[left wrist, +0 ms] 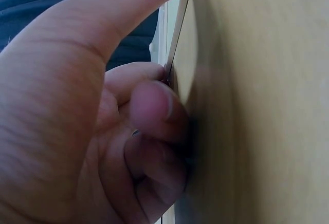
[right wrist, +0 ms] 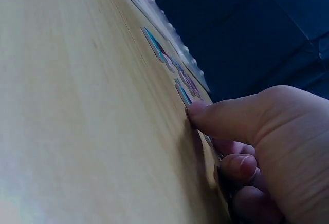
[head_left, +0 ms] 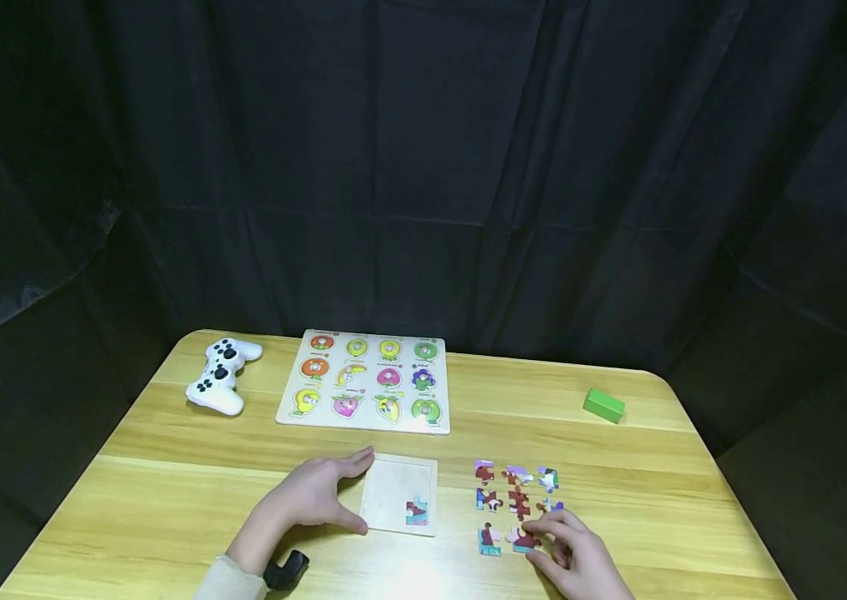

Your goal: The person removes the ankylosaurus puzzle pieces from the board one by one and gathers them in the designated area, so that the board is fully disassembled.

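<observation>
A square wooden puzzle tray lies flat near the table's front, one puzzle piece set in its lower right corner. My left hand spans the tray's left side, thumb at the near corner and fingers at the far one. To the right, several loose jigsaw pieces lie in rough rows. With thumb and forefinger my right hand pinches a dark red and teal puzzle piece in the nearest row. In the right wrist view, its thumb presses by a piece's edge, close to the tabletop.
Behind the tray lies a fruit peg board. A white game controller is at the far left, a green block at the far right. A black curved object lies by the left wrist. Dark curtains enclose the table.
</observation>
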`<state>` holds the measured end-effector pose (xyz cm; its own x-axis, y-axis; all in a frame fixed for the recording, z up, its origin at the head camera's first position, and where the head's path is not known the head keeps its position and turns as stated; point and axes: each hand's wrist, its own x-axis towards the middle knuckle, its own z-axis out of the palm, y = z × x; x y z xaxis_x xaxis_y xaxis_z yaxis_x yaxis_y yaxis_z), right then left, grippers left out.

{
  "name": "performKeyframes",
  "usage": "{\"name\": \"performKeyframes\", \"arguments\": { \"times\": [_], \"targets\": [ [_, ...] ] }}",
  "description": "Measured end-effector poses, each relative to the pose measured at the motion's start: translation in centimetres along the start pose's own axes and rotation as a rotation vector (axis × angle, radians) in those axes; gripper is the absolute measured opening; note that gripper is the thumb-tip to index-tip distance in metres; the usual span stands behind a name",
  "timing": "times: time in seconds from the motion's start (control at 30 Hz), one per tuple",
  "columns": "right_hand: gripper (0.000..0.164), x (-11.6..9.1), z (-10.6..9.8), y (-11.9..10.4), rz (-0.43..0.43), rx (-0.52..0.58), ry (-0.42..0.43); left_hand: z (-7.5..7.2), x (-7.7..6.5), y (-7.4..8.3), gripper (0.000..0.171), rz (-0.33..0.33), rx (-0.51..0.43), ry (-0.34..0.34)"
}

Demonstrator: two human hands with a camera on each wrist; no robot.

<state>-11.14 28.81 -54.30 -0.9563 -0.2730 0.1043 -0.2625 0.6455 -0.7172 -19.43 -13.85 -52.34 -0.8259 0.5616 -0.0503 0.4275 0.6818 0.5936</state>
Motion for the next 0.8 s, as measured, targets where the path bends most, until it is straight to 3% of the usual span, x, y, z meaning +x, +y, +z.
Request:
{"name": "performKeyframes", "arguments": {
  "times": [0.23, 0.4, 0.5, 0.57, 0.8],
  "targets": [
    [0.031, 0.2, -0.6, -0.3, 0.03, 0.035, -0.015, -0.2, 0.0, 0.0, 0.102, 0.007, 0.004, 0.008],
    [0.035, 1.0, -1.4, -1.8, 0.114, 0.095, 0.093, -0.2, -0.1, -0.2, 0.103, 0.013, 0.008, 0.002],
    [0.034, 1.9, -1.5, -3.0, 0.069, 0.101, 0.137, -0.2, -0.2, -0.2, 0.103, 0.012, 0.016, 0.004],
    [0.033, 2.9, -1.3, -3.8, 0.014, 0.104, 0.124, -0.2, -0.3, -0.2, 0.103, 0.011, 0.021, 0.006],
    [0.034, 7.1, 1.7, -6.7, -0.135, 0.129, -0.043, 0.0, -0.1, -0.1, 0.102, 0.026, 0.034, 0.016]
  ]
}}
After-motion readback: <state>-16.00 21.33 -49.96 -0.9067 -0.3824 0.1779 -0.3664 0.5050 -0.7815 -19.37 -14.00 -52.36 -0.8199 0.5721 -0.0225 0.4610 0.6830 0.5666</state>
